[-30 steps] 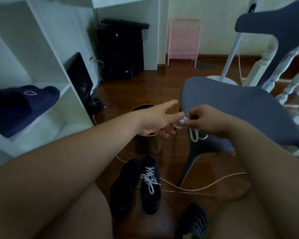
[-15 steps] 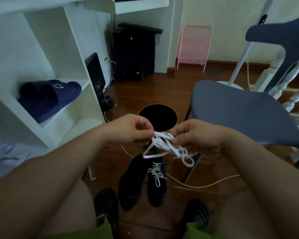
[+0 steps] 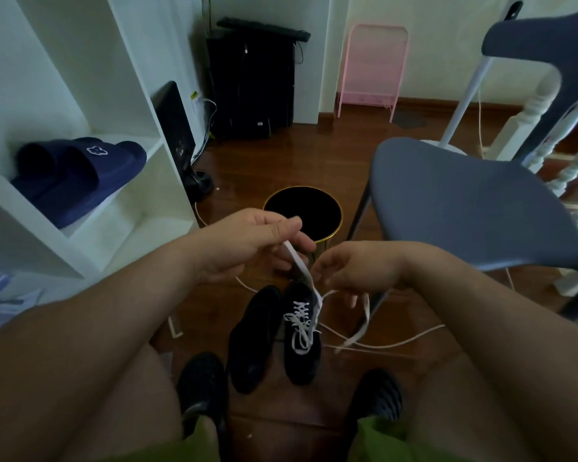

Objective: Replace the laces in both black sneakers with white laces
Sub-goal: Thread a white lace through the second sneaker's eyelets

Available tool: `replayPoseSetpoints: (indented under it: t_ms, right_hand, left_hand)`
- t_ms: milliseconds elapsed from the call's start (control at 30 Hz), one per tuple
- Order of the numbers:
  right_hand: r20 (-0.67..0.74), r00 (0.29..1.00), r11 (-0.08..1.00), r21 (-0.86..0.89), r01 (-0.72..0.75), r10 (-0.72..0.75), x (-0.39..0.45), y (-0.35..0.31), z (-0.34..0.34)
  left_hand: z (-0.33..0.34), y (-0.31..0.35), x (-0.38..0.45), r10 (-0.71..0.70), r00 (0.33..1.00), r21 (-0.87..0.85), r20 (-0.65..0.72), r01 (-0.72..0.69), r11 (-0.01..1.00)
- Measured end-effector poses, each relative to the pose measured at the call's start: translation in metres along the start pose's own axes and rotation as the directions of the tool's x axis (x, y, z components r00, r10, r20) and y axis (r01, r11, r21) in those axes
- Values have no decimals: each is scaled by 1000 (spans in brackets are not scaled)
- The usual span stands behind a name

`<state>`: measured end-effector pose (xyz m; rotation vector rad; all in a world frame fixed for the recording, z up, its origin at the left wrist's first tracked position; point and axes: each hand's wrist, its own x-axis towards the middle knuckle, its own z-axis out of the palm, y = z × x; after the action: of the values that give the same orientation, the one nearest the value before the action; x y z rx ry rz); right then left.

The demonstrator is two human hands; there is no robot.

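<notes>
Two black sneakers lie side by side on the floor just this side of the black bin (image 3: 302, 208): the left sneaker (image 3: 252, 338) shows no laces, the right sneaker (image 3: 302, 331) is laced white. Above them, the left hand (image 3: 247, 241) pinches one end of a loose white lace (image 3: 302, 271), which slants down to the right hand (image 3: 351, 268), its fingers curled round it, the rest dangling. Right of the bin stands a grey chair (image 3: 464, 201).

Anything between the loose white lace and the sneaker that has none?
Nothing visible. Both hands, left hand and right hand, hold the white lace above the unlaced sneaker, beside the laced sneaker.
</notes>
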<state>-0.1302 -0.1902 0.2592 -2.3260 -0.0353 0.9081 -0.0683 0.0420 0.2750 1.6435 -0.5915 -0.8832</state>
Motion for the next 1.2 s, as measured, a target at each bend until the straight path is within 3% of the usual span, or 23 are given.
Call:
replayPoseSetpoints:
  t_ms: [200, 300, 400, 467, 533, 600, 667, 733, 833, 933, 1000, 1033, 1067, 1133, 1200]
  right_hand:
    - [-39, 999, 995, -90, -36, 32, -3, 3, -2]
    - [-72, 997, 999, 34, -12, 15, -6, 3, -7]
    - [34, 998, 998, 29, -48, 47, -14, 1, -8]
    - [136, 988, 994, -89, -58, 70, -18, 0, -2]
    - [64, 997, 962, -272, -27, 46, -19, -4, 1]
    - [-96, 982, 977, -155, 145, -161, -16, -11, 2]
    - [-229, 927, 922, 186, 341, -297, -9, -19, 5]
    - [-367, 889, 874, 290, 390, -275, 0, -25, 11]
    - [-508, 843, 972, 46, 229, -174, 15, -21, 12]
    - [-411, 908, 995, -91, 45, -79, 27, -11, 6]
    - [-328, 945, 971, -231, -59, -21, 39, -2, 4]
    - [-295, 955, 943, -318, -94, -5, 43, 1, 3]
    - [-257, 966, 922, -372, -107, 9, 44, 3, 2]
    - [-182, 983, 943, -321, -90, 32, 42, 5, -4]
    - [-148, 988, 973, -218, -72, 40, 36, 5, -10]
  left_hand:
    - [6, 6, 8, 4, 991, -39, -137, -10, 999]
    - [3, 3, 11, 16, 992, 23, -126, -13, 1000]
    - [5, 0, 10, 27, 997, 144, -69, -17, 989]
    - [7, 0, 10, 31, 999, 270, -10, -27, 962]
    - [11, 0, 11, 14, 999, 411, 41, -29, 911]
    - [16, -1, 14, 13, 1000, 523, 23, -23, 852]
    - [19, -3, 19, 51, 998, 562, -25, -28, 826]
    - [17, -5, 28, 63, 994, 445, -84, -19, 895]
    - [6, -18, 51, -46, 995, 206, -87, 63, 977]
    - [-5, -41, 76, -267, 956, -27, 121, 272, 962]
    - [-9, -67, 90, -363, 887, -193, 284, 424, 885]
    - [-8, -83, 98, -397, 868, -258, 297, 473, 842]
    - [-6, -105, 105, -456, 857, -313, 238, 513, 799]
    - [-5, -165, 117, -600, 793, -320, -105, 544, 775]
    - [-5, -227, 114, -662, 590, -220, -462, 647, 730]
